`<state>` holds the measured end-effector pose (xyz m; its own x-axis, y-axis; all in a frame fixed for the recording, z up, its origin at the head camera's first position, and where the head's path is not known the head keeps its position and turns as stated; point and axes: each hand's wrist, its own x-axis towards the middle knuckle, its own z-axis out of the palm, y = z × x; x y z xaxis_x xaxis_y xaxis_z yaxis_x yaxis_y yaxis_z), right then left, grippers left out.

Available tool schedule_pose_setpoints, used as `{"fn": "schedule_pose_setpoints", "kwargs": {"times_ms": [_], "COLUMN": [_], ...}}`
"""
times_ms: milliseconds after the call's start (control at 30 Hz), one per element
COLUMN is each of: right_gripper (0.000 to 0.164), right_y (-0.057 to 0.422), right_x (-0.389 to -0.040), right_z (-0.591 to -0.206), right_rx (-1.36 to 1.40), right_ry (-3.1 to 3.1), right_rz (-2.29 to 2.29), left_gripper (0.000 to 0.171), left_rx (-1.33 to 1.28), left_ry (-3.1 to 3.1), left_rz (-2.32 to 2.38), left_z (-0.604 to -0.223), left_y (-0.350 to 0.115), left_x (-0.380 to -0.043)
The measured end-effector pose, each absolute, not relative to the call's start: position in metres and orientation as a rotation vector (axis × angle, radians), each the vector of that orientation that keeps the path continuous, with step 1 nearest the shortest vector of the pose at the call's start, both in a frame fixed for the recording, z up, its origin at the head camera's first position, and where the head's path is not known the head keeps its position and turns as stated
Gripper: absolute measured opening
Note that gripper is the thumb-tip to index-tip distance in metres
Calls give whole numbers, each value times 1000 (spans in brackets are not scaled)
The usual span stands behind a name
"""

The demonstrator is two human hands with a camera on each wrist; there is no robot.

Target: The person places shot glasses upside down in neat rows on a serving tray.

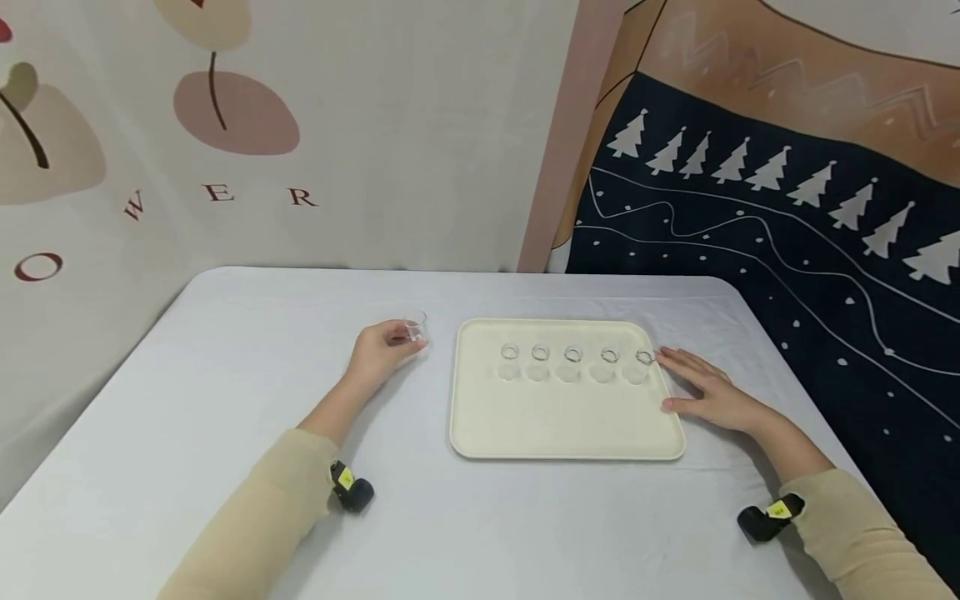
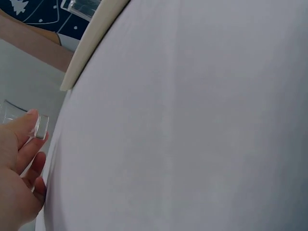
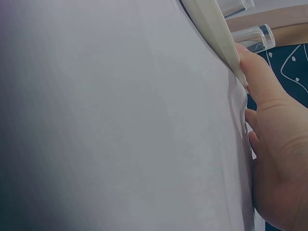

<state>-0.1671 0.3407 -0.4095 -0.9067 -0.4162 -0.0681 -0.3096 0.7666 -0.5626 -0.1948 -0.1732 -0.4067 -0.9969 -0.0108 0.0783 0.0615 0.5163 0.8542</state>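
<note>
Left of the tray, my left hand pinches a small clear shot glass between thumb and fingers. The left wrist view shows that shot glass with its thick base between thumb and fingertips. A cream rectangular tray lies on the table, bearing several matching clear glasses in a row. My right hand rests at the tray's right edge with fingers spread, close to the rightmost glass. From the right wrist, the thumb touches the tray's rim.
A white cloth covers the table. Behind it hangs a pale printed curtain, and a dark cloth with white trees hangs at the right. A small black camera is worn on the left wrist, another camera on the right.
</note>
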Motion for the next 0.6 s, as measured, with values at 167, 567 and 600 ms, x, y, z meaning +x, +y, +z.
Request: {"fn": "schedule_pose_setpoints", "kwargs": {"times_ms": [167, 567, 600], "right_gripper": [80, 81, 81], "right_y": [341, 342, 342], "right_x": [-168, -170, -171], "right_z": [-410, -413, -413], "right_rx": [-570, -558, -558], "right_ry": [2773, 2772, 2771], "right_rz": [-836, -817, -819], "left_gripper": [36, 36, 36], "left_rx": [-50, -239, -246], "left_ry": [-2643, -2636, -2640], "left_rz": [-1557, -1467, -1456], "left_z": [-402, -386, -384], "left_y": [-175, -172, -171], "left_x": [-192, -176, -175]}}
